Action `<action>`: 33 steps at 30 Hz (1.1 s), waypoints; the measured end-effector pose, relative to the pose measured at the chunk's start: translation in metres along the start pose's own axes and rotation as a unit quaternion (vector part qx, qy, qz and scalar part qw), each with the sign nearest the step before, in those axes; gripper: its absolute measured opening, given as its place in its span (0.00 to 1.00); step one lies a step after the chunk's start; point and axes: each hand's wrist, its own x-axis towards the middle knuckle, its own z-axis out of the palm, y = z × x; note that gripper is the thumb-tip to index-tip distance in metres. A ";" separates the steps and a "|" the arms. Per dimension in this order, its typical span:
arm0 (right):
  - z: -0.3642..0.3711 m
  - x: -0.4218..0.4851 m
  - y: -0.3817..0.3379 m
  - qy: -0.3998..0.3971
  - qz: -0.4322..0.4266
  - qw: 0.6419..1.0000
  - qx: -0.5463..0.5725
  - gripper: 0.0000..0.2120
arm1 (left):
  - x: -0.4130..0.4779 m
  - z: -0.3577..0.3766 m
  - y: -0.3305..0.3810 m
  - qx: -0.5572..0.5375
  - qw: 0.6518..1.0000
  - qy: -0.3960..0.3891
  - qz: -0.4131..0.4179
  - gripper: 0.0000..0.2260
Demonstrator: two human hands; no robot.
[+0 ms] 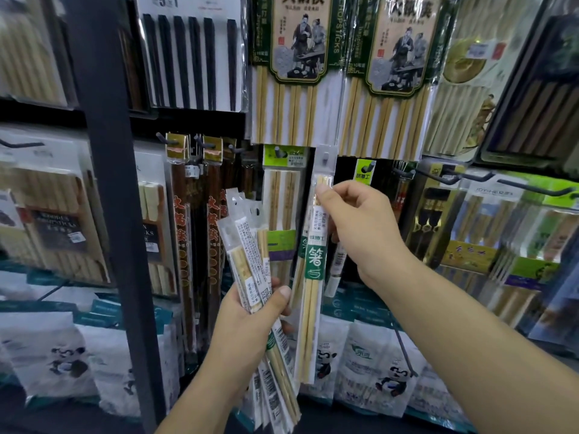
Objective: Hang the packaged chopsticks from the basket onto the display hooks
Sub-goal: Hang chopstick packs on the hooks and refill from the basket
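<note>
We find the right grip pinched on one packet near its top. The packet's long axis is upright, with its hang hole just above the grip. Whether the hole is threaded, we cannot tell. The left grip, below-left, clasps the spare bundle.

Big bamboo packs overhang the lower row, their bottoms just above the green tag. The one dark gap lies beside that tag, between the green-topped pack and the black-and-gold pack. The right hand and its slim pack fill it, with the bundle in the left hand just left. A dark post bars the left side, and panda bags crowd below.
</note>
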 end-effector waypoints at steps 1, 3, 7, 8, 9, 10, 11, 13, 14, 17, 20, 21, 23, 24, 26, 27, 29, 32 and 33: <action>0.001 0.001 0.002 0.001 0.003 1.000 0.000 0.14 | 0.000 -0.001 0.000 0.004 1.000 -0.001 0.004 0.05; 0.002 0.002 0.005 0.004 0.008 1.000 -0.004 0.15 | 0.000 -0.002 0.002 0.013 1.000 0.000 0.012 0.06; 0.003 0.005 0.010 0.011 0.017 1.000 -0.010 0.17 | -0.001 -0.007 0.006 0.046 0.998 0.001 0.029 0.07; 0.003 0.005 0.011 0.012 0.017 1.000 -0.008 0.16 | -0.001 -0.008 0.007 0.057 0.998 0.001 0.034 0.07; 0.003 0.006 0.011 0.012 0.015 1.000 -0.005 0.16 | -0.001 -0.009 0.008 0.063 0.997 0.000 0.036 0.06; 0.003 0.005 0.011 0.011 0.011 1.000 -0.001 0.16 | -0.002 -0.010 0.009 0.064 0.997 0.001 0.037 0.06; 0.003 0.005 0.011 0.011 0.004 1.000 0.006 0.15 | -0.002 -0.010 0.009 0.062 0.997 0.003 0.038 0.06; 0.003 0.005 0.011 0.013 -0.009 1.000 0.011 0.15 | -0.003 -0.010 0.010 0.061 0.997 0.009 0.040 0.06; 0.004 0.005 0.012 0.016 -0.011 1.000 0.002 0.15 | -0.003 -0.009 0.010 0.061 0.997 0.009 0.040 0.06; 0.004 0.008 0.016 0.021 -0.002 0.999 -0.038 0.18 | -0.003 -0.009 0.011 0.057 0.998 0.008 0.040 0.06; 0.002 0.008 0.021 0.018 -0.001 0.996 -0.089 0.21 | -0.003 -0.009 0.012 0.051 0.998 0.005 0.035 0.06; 0.001 0.008 0.023 0.019 -0.003 0.993 -0.114 0.20 | -0.003 -0.009 0.012 0.045 0.998 0.003 0.031 0.06; -0.002 0.004 0.027 0.024 -0.001 0.988 -0.155 0.18 | -0.003 -0.008 0.013 0.028 0.999 -0.002 0.022 0.06; -0.002 0.001 0.028 0.025 0.003 0.986 -0.165 0.18 | -0.004 -0.008 0.014 0.013 1.000 -0.006 0.014 0.05; -0.001 -0.007 0.030 0.012 0.015 0.987 -0.159 0.17 | -0.004 -0.007 0.016 -0.023 0.999 -0.020 -0.008 0.05; 0.001 -0.012 0.029 -0.010 0.023 0.990 -0.141 0.16 | -0.004 -0.006 0.017 -0.035 0.999 -0.034 -0.018 0.04; 0.008 -0.023 0.025 -0.084 0.039 0.991 -0.097 0.12 | -0.005 -0.005 0.018 -0.042 0.996 -0.069 -0.033 0.04; 0.019 -0.033 0.021 -0.168 0.044 0.982 -0.069 0.12 | -0.008 -0.001 0.017 -0.033 0.992 -0.111 -0.040 0.03; 0.021 -0.035 0.020 -0.173 0.041 0.982 -0.062 0.13 | -0.009 -0.001 0.017 -0.025 0.992 -0.115 -0.039 0.04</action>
